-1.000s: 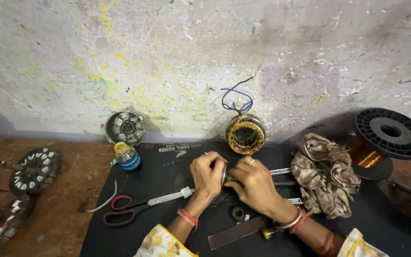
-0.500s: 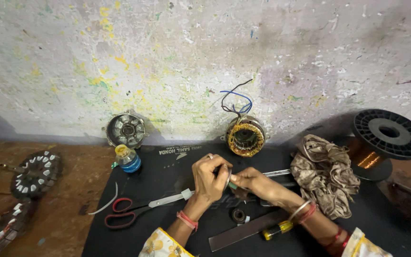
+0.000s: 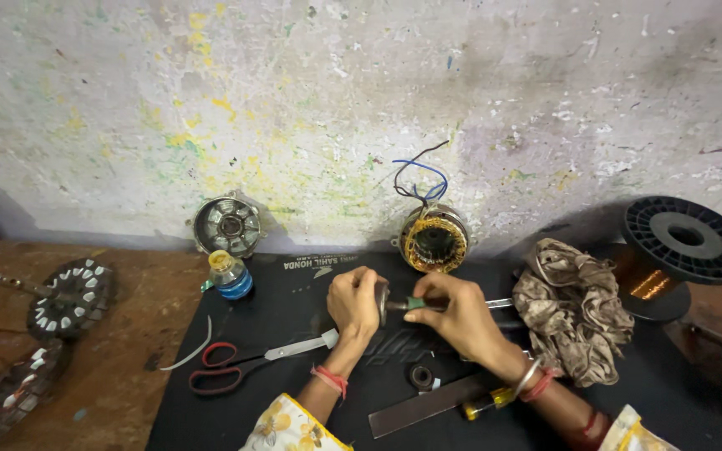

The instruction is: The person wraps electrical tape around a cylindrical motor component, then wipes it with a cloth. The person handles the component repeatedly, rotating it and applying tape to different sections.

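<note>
The left hand [image 3: 354,302] is clenched around a small dark round part [image 3: 382,302], gripping it firmly, seemingly to keep it from turning. The right hand [image 3: 455,316] grasps a green-handled tool [image 3: 415,304] whose thin shaft points straight into that part, so the two meet between the hands, just above the black mat [image 3: 294,401] on the table [image 3: 127,351]. Just below the hands lie a small black ring [image 3: 420,376], a flat metal strip [image 3: 428,406] and a yellow-handled screwdriver [image 3: 486,402], all within easy reach. Red-handled scissors [image 3: 240,367] lie left of the wrists. Farther back, a wound stator [image 3: 434,240] and a bare motor housing [image 3: 227,225] lean against the wall; a crumpled rag [image 3: 574,309] and a copper wire spool [image 3: 670,259] sit to the right.
</note>
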